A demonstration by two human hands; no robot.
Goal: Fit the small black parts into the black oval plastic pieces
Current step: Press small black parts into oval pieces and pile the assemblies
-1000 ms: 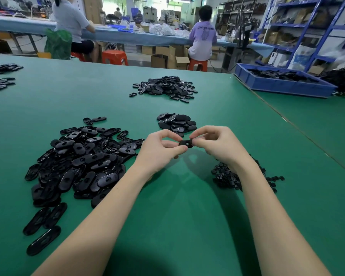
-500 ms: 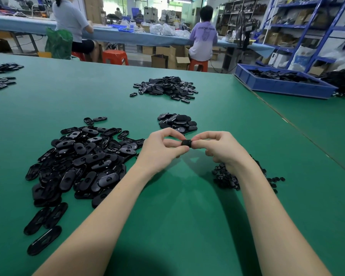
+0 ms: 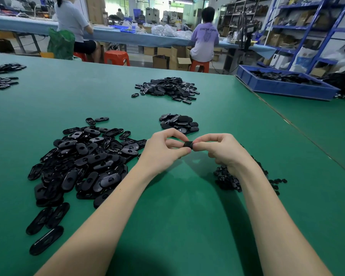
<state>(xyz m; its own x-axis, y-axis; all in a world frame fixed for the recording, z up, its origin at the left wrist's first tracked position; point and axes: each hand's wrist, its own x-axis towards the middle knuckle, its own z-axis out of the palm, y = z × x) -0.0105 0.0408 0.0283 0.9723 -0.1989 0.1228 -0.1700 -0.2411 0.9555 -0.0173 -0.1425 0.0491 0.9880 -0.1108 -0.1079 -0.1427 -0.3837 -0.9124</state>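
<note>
Barely anything shifts from a second ago: both my hands hold their spot above the green table (image 3: 187, 226), only my right fingers sit a touch flatter and closer to my left thumb now, and the piles lie where they were. Writing I can read: pale letters on the back of the purple shirt (image 3: 204, 39) across the room, something like "CHINA", the rest too blurred. My left hand (image 3: 163, 149) is curled, thumb and forefinger pinching the black oval piece (image 3: 188, 145) at its left end; my right hand (image 3: 223, 150) is curled too, fingertips pinching the same piece from the right. I cannot tell whether a small part sits inside it, my fingers cover most of it. It hangs in the air between my hands, just in front of the small stack of ovals (image 3: 179, 123). Big heap of oval pieces (image 3: 84, 162) lies to my left, small black parts (image 3: 227, 180) under my right wrist.
</note>
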